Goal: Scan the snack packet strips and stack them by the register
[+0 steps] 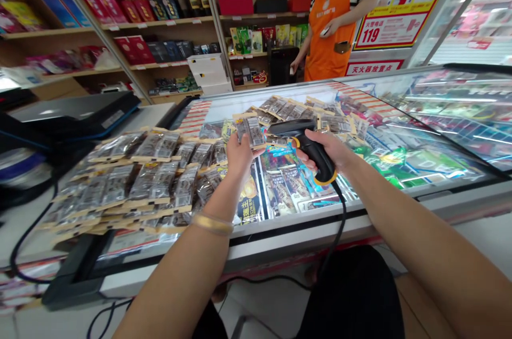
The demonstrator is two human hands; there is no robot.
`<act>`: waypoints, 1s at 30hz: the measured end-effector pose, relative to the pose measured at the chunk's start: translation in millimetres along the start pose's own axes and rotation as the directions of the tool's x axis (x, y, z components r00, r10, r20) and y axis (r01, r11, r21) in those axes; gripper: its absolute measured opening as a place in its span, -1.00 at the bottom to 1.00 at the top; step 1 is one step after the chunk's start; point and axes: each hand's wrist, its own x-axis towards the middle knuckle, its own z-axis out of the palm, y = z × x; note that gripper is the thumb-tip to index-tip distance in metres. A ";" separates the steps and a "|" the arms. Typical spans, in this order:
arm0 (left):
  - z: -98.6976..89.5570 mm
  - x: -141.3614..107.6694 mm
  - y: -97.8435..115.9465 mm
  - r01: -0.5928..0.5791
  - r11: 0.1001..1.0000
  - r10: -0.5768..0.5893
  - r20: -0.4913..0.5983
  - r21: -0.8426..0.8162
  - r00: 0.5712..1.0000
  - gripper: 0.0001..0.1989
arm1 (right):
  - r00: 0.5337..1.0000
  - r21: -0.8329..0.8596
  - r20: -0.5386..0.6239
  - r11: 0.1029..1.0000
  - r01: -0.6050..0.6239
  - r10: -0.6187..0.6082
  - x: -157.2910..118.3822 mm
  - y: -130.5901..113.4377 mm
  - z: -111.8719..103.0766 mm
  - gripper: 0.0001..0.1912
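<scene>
My left hand (239, 155) is closed on a small snack packet (250, 131) with a clear, dark-filled front and tan edges. It holds the packet up above the glass top of a freezer (262, 190). Wrapped round the grip of a black and yellow barcode scanner (316, 155), my right hand (326, 150) keeps the scanner's head pointed left, close to the packet. A large heap of similar packets (156, 179) lies to the left of my left hand. Beyond both hands, more such packets (288, 110) are spread over the glass.
The scanner's black cable (341, 222) hangs over the freezer's front edge. A dark scale-like machine (76, 115) stands at the left. Across the freezer stands a person in an orange apron (332, 35), before shelves of boxes and bottles (160, 3). Frozen goods (400, 158) show through the glass.
</scene>
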 end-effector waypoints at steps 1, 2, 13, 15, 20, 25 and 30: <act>-0.2 0.6 0.1 -0.013 1.000 0.013 -0.010 0.015 1.000 -0.91 | 1.000 -0.006 0.002 1.000 -0.023 0.023 -3.1 0.7 -0.4 -0.61; -0.1 1.1 0.0 -0.025 0.999 0.026 -0.016 0.032 1.000 -0.92 | 0.999 -0.010 0.001 0.999 -0.038 0.038 -5.6 1.1 -0.5 -0.61; -2.9 4.1 -3.8 -0.101 0.985 0.101 0.005 0.138 0.995 -0.94 | 0.995 -0.069 -0.011 0.993 -0.097 0.096 -2.0 7.5 -2.3 -0.59; -3.1 4.1 -4.3 -0.111 0.984 0.112 0.004 0.140 0.994 -0.94 | 0.995 -0.066 -0.010 0.993 -0.100 0.100 -2.1 7.6 -1.8 -0.60; -2.0 2.5 -4.1 -0.119 0.984 0.118 0.011 0.132 0.993 -0.93 | 0.994 -0.071 -0.022 0.992 -0.106 0.105 -2.3 6.8 0.3 -0.57; -1.9 2.1 -3.3 -0.106 0.985 0.105 0.017 0.137 0.994 -0.92 | 0.997 -0.086 -0.007 0.993 -0.077 0.076 -1.4 7.3 -0.2 -0.58; -1.1 1.2 -2.4 -0.097 0.987 0.095 0.021 0.126 0.995 -0.93 | 0.997 -0.088 -0.039 0.993 -0.077 0.074 -0.2 8.4 0.3 -0.52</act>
